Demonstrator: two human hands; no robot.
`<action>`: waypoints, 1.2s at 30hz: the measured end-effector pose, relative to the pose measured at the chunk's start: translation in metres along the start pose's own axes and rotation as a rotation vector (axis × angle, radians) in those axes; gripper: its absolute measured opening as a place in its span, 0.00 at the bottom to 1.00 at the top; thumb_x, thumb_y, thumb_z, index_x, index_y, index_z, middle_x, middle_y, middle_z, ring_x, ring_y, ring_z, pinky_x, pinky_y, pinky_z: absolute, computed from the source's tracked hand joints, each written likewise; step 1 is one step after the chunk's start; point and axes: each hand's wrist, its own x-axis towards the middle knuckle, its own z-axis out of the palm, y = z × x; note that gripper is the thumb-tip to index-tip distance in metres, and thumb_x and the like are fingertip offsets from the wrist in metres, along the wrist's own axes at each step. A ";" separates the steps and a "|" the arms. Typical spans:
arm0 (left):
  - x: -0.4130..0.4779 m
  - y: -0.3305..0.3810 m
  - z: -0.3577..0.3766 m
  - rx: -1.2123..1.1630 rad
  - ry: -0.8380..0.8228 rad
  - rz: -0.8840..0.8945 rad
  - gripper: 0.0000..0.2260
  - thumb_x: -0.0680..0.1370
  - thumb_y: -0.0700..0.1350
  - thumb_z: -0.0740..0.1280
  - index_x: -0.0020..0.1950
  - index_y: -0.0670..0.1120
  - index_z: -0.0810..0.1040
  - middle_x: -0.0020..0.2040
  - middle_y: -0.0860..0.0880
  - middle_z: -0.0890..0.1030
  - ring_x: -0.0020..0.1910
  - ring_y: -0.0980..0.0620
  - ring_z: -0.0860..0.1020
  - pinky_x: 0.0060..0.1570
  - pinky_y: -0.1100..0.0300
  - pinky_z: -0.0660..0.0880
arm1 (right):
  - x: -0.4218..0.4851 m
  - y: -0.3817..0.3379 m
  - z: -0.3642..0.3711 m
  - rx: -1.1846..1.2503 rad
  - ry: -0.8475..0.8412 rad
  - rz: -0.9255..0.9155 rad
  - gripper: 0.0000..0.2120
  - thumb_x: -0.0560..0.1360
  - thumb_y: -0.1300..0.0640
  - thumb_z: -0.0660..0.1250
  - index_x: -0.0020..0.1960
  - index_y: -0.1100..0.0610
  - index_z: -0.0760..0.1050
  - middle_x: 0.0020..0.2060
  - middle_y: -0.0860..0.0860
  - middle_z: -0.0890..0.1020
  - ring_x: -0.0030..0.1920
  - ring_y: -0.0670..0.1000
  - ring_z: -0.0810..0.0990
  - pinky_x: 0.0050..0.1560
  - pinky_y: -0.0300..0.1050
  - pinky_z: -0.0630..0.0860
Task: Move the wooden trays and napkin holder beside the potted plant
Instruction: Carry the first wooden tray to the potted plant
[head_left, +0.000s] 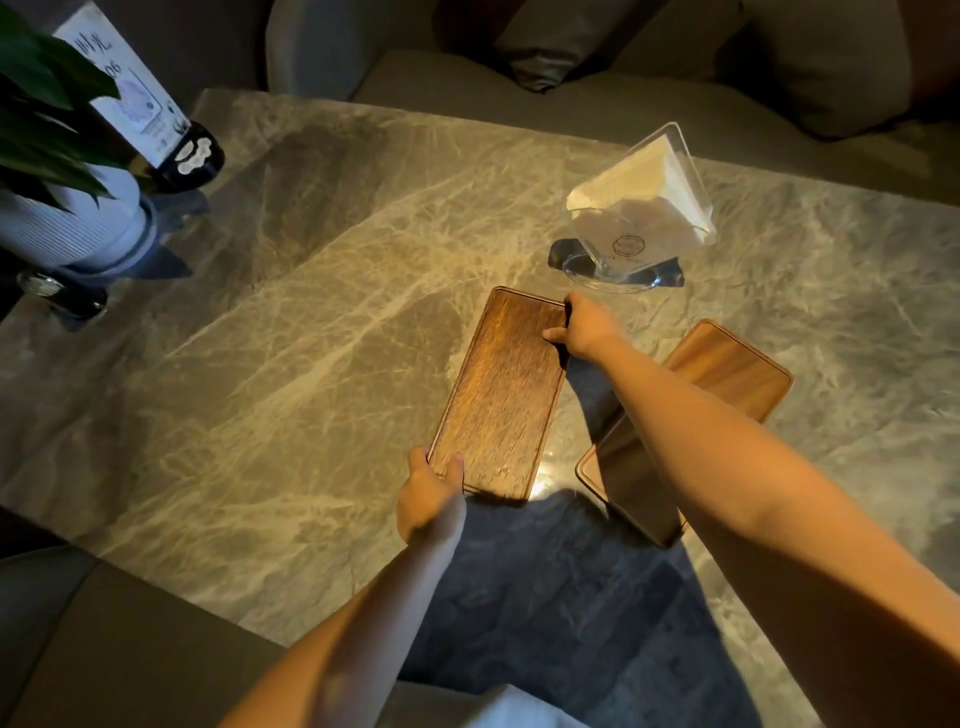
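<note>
Grey marble table (311, 364): long dark wooden tray (501, 395) at centre, second wooden tray (727, 369) to its right. Clear acrylic napkin holder (636, 208) behind both. Potted plant in ribbed white pot (72, 218) far left.

Readable text: very little

A sign card (124, 88) behind the potted plant (57, 171) shows "06" and Chinese characters; the napkin holder (636, 218) bears an illegible round emblem.

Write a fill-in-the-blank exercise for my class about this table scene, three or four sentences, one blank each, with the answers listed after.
1. Both hands grip the darker wooden tray: the left hand at its near end, the right hand at its ____ end.
2. The second tray lies partly under the ____ forearm.
3. The clear napkin holder contains ____ napkins.
4. The potted plant stands at the table's ____ edge.

Answers: far; right; white; left
</note>
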 end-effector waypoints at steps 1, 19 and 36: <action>0.001 -0.001 -0.002 -0.012 0.000 0.002 0.21 0.78 0.51 0.62 0.67 0.43 0.65 0.57 0.37 0.80 0.56 0.37 0.77 0.52 0.47 0.75 | -0.002 0.000 0.000 0.019 -0.002 0.021 0.21 0.74 0.54 0.69 0.62 0.62 0.69 0.58 0.62 0.79 0.60 0.62 0.76 0.57 0.53 0.73; 0.078 -0.008 -0.129 -0.134 0.047 0.223 0.19 0.75 0.50 0.67 0.62 0.44 0.69 0.59 0.42 0.81 0.57 0.42 0.79 0.52 0.51 0.76 | -0.006 -0.134 0.007 0.202 0.076 0.057 0.31 0.71 0.58 0.73 0.68 0.64 0.64 0.65 0.64 0.74 0.62 0.62 0.74 0.59 0.55 0.73; 0.249 -0.055 -0.275 -0.197 0.143 0.092 0.21 0.74 0.52 0.67 0.63 0.45 0.69 0.61 0.43 0.79 0.57 0.42 0.78 0.55 0.50 0.75 | 0.074 -0.363 0.112 0.130 -0.010 -0.077 0.31 0.70 0.56 0.74 0.68 0.63 0.65 0.65 0.63 0.74 0.65 0.62 0.73 0.61 0.53 0.71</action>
